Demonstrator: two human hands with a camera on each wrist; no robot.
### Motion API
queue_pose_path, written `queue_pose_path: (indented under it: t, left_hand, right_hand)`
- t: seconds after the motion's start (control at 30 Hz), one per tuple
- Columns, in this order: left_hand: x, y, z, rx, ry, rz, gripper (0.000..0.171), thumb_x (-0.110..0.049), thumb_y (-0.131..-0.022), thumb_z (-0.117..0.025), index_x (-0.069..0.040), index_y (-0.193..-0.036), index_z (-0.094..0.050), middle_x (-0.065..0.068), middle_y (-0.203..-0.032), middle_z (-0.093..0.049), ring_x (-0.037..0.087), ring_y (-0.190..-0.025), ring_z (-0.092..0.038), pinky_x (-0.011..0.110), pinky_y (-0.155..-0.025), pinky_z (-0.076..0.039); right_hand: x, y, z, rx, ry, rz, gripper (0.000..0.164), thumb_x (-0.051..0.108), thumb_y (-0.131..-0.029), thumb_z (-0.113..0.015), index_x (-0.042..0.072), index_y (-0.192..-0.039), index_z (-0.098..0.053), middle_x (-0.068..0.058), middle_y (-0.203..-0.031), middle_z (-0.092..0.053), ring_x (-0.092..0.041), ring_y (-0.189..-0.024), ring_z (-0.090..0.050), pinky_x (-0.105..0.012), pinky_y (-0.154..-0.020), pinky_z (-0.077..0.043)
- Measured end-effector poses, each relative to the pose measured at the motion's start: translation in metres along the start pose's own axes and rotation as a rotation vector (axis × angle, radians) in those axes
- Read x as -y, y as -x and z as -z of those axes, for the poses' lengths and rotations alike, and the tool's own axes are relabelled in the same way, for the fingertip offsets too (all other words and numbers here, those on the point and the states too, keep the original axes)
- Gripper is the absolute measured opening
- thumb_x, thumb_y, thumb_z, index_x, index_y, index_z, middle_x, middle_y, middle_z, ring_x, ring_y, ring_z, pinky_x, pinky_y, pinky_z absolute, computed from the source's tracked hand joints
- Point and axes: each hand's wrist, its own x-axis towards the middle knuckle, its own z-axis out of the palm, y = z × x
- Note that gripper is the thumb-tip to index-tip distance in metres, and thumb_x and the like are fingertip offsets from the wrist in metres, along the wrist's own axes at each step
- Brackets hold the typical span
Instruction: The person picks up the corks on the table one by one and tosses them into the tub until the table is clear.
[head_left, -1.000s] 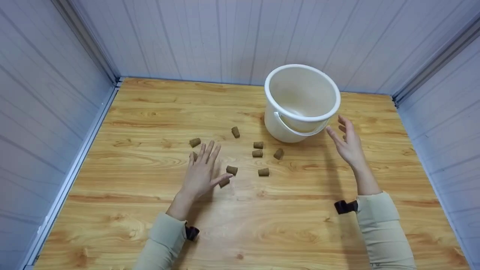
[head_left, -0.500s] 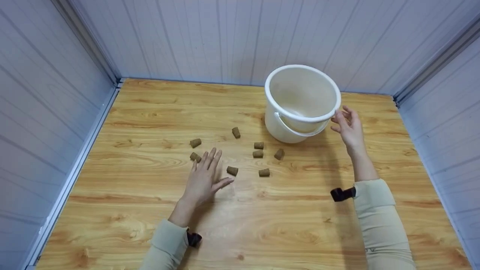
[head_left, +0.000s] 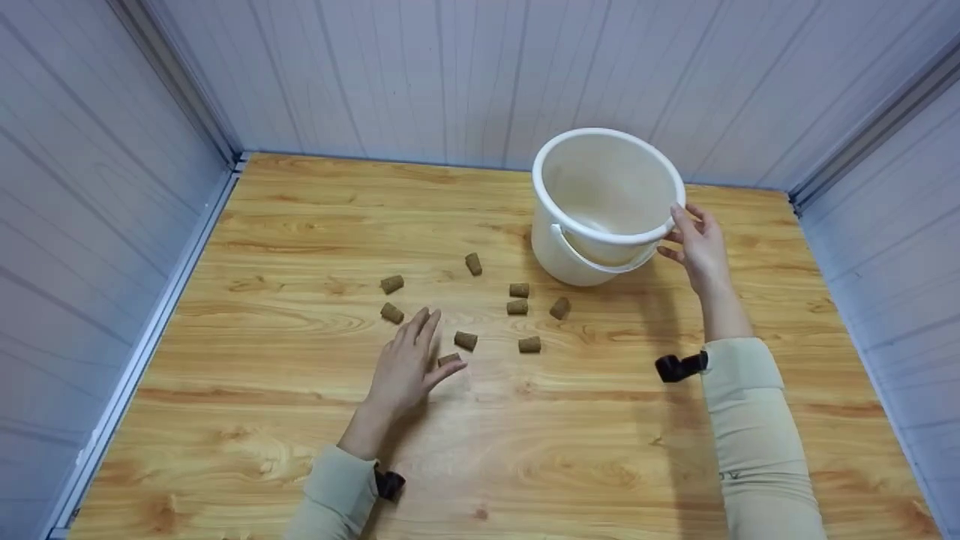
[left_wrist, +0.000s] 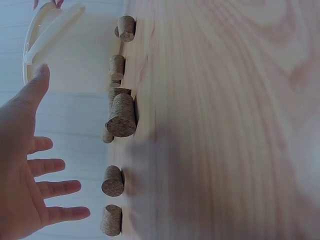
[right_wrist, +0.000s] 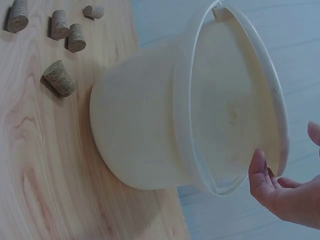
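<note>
A white bucket stands upright at the back right, its handle hanging down on the near side. My right hand holds the bucket's right rim, thumb over the edge and fingers against the outside. In front and to the left, several brown corks lie scattered on the wooden surface. My left hand is spread over that area, palm down, holding nothing. One cork is partly hidden by its thumb; another cork lies just beyond. In the left wrist view the nearest cork stands clear of the fingers.
Corks lie left of the left fingertips, including one cork, and others, such as a cork, sit close to the bucket's base. Pale panel walls enclose the wooden tabletop at the back and both sides.
My right hand has moved up to the bucket's rim and taken hold of it. My left hand has drawn back slightly, its fingers closer together, uncovering a cork at the left.
</note>
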Motion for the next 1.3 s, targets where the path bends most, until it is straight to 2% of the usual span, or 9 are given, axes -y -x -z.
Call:
queue_pose_path:
  t: [0.1, 0.37, 0.43, 0.57, 0.73, 0.97, 1.13, 1.3]
  left_hand:
    - [0.000, 0.002, -0.001, 0.008, 0.017, 0.013, 0.081, -0.056, -0.079, -0.053, -0.007, -0.138, -0.029, 0.016, -0.135, -0.033, 0.033, -0.118, -0.036, 0.054, -0.084, -0.037]
    - [0.003, 0.003, -0.007, -0.015, 0.051, 0.011, 0.077, -0.051, -0.079, -0.058, -0.003, -0.134, -0.034, 0.018, -0.133, -0.035, 0.034, -0.112, -0.041, 0.051, -0.079, -0.042]
    - [0.004, 0.003, -0.008, -0.025, 0.053, -0.003, 0.076, -0.049, -0.078, -0.059, -0.001, -0.133, -0.035, 0.020, -0.132, -0.036, 0.035, -0.110, -0.043, 0.049, -0.078, -0.043]
    - [0.005, 0.001, -0.010, -0.018, 0.045, -0.014, 0.074, -0.045, -0.079, -0.061, 0.001, -0.131, -0.037, 0.022, -0.128, -0.038, 0.036, -0.108, -0.044, 0.047, -0.078, -0.044]
    - [0.005, 0.002, -0.010, 0.016, 0.047, -0.003, 0.073, -0.041, -0.077, -0.065, 0.002, -0.130, -0.038, 0.021, -0.119, -0.044, 0.035, -0.105, -0.045, 0.047, -0.079, -0.043]
    - [0.003, 0.004, -0.010, 0.023, 0.041, -0.010, 0.068, -0.038, -0.077, -0.066, 0.002, -0.126, -0.042, 0.016, -0.108, -0.049, 0.030, -0.095, -0.049, 0.044, -0.074, -0.044]
    - [0.003, 0.005, -0.013, 0.036, 0.020, 0.001, 0.064, -0.037, -0.077, -0.066, 0.001, -0.123, -0.045, 0.015, -0.104, -0.050, 0.030, -0.090, -0.050, 0.044, -0.070, -0.044]
    - [0.006, 0.007, -0.017, 0.015, 0.016, -0.011, 0.059, -0.034, -0.076, -0.069, 0.000, -0.119, -0.047, 0.014, -0.100, -0.051, 0.031, -0.088, -0.051, 0.045, -0.068, -0.044]
  right_hand:
    - [0.003, -0.002, 0.000, 0.010, -0.045, -0.047, 0.068, 0.029, -0.087, -0.054, 0.004, -0.138, -0.018, -0.003, -0.106, -0.039, -0.013, -0.076, -0.054, -0.024, -0.062, -0.049]
    - [0.004, -0.010, 0.001, -0.004, -0.004, -0.076, 0.067, 0.034, -0.087, -0.053, 0.001, -0.136, -0.021, -0.007, -0.108, -0.038, -0.010, -0.069, -0.054, -0.022, -0.060, -0.047]
    - [0.005, -0.011, 0.001, -0.010, -0.030, -0.083, 0.061, 0.033, -0.086, -0.054, 0.002, -0.131, -0.026, -0.007, -0.105, -0.039, -0.010, -0.067, -0.054, -0.021, -0.058, -0.046]
    - [0.007, -0.014, 0.003, -0.020, -0.078, -0.105, 0.037, 0.030, -0.087, -0.054, 0.007, -0.112, -0.038, -0.005, -0.096, -0.042, -0.011, -0.063, -0.055, -0.021, -0.057, -0.046]
    - [0.008, -0.016, 0.004, -0.028, -0.076, -0.130, 0.023, 0.026, -0.089, -0.052, 0.010, -0.101, -0.041, -0.005, -0.095, -0.043, -0.011, -0.063, -0.057, -0.022, -0.058, -0.048]
    - [0.007, -0.018, 0.000, -0.037, -0.140, -0.123, 0.021, 0.017, -0.091, -0.048, 0.002, -0.104, -0.041, -0.004, -0.080, -0.048, -0.014, -0.061, -0.058, -0.023, -0.056, -0.048]
    - [0.004, -0.021, -0.002, -0.061, -0.152, -0.117, 0.023, 0.016, -0.091, -0.047, 0.000, -0.107, -0.041, -0.005, -0.080, -0.049, -0.014, -0.060, -0.058, -0.022, -0.055, -0.048]
    - [0.002, -0.022, -0.005, -0.076, -0.197, -0.105, 0.023, 0.014, -0.091, -0.047, 0.000, -0.108, -0.041, -0.005, -0.080, -0.050, -0.015, -0.060, -0.059, -0.023, -0.054, -0.049]
